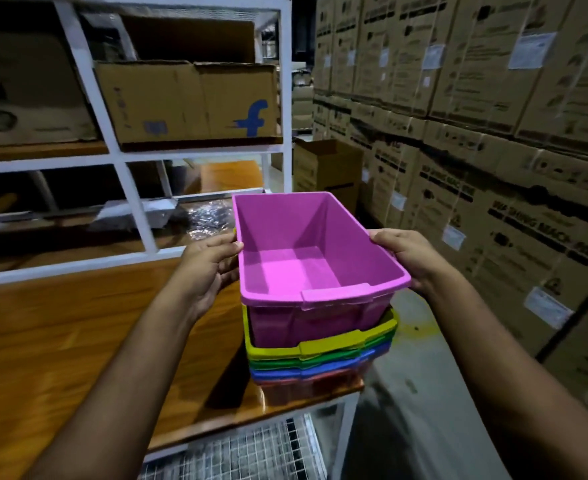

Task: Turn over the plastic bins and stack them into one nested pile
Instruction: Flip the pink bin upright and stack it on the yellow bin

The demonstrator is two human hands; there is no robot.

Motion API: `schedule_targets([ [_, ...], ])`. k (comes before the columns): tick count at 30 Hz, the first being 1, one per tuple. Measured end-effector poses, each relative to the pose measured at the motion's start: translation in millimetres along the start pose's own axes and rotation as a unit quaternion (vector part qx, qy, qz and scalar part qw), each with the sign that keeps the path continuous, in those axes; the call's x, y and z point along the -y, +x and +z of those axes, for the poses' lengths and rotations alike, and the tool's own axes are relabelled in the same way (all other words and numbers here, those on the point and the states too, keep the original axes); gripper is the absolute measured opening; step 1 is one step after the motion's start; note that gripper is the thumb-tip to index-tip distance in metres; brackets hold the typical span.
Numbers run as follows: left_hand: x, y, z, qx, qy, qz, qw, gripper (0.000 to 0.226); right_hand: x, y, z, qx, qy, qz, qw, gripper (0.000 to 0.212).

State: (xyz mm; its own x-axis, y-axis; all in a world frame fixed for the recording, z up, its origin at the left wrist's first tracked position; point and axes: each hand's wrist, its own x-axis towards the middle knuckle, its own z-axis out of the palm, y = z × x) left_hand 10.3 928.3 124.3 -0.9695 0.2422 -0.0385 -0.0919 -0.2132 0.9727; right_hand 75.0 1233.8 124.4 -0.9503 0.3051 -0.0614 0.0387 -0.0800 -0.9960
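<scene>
A pink plastic bin (296, 268) sits open side up, partly lowered into a nested pile of bins. The pile shows a yellow rim (330, 346), then green (285, 363), blue (320, 372) and a red bin (303, 389) at the bottom. It rests at the right end of a wooden shelf (78, 341). My left hand (209, 268) grips the pink bin's left rim. My right hand (406, 254) grips its right rim. The pink bin stands well above the yellow rim.
A white metal rack (126, 157) holds cardboard boxes (188, 98) on the upper shelf. Stacked cartons (493, 133) wall off the right side. An open carton (327, 168) stands behind the bins. Grey floor (424, 393) lies right of the shelf's edge, and wire mesh (251, 452) below.
</scene>
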Motion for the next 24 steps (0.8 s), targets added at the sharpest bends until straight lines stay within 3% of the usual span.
schedule_targets([
  [8, 30, -12, -3, -0.052, 0.069, -0.036, 0.996, 0.038, -28, 3, -9, -0.006, -0.058, 0.015, 0.998, 0.017],
  [24, 44, -24, 2, -0.11, 0.229, -0.01, 0.967, 0.025, -48, -2, -7, -0.043, -0.142, -0.034, 0.988, 0.011],
])
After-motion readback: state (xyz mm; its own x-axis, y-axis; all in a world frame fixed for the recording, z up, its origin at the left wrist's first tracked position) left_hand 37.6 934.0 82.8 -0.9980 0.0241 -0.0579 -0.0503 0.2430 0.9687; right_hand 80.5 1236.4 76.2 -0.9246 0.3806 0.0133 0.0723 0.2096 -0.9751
